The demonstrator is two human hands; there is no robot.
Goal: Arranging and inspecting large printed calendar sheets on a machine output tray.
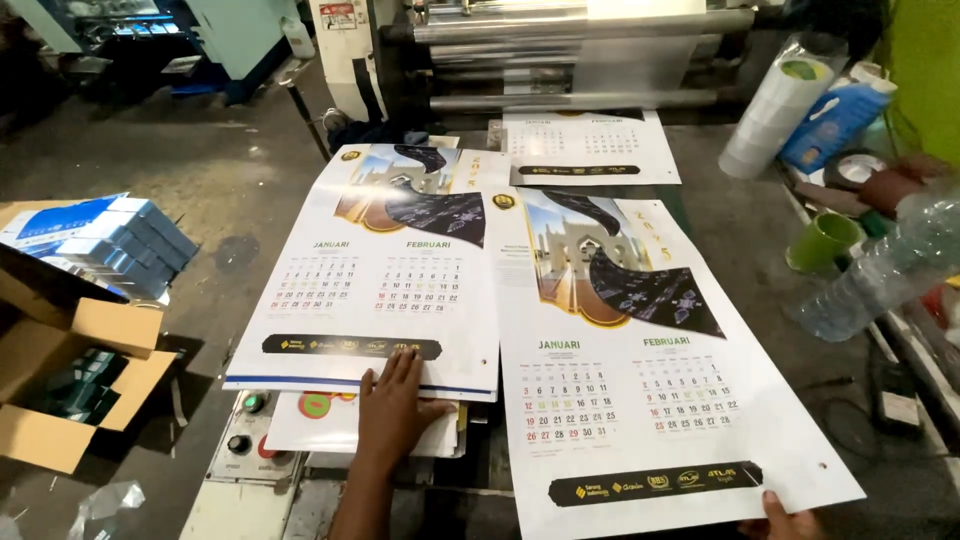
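Two large printed calendar sheets lie side by side on a work surface. My left hand point(392, 405) rests flat, fingers spread, on the near edge of the left calendar stack point(370, 290). At the bottom right, my right hand point(780, 520) pinches the near edge of the right calendar sheet point(640, 370), only its fingertips showing. A third calendar sheet point(585, 148) lies farther back by the machine rollers point(580, 40).
An open cardboard box point(70, 370) and stacked blue packs point(110, 245) stand at the left. A control panel with buttons point(245, 435) sits under the left stack. At the right are a green cup point(822, 242), a clear plastic bottle point(880, 270), tape rolls point(770, 110) and another person's hand point(890, 185).
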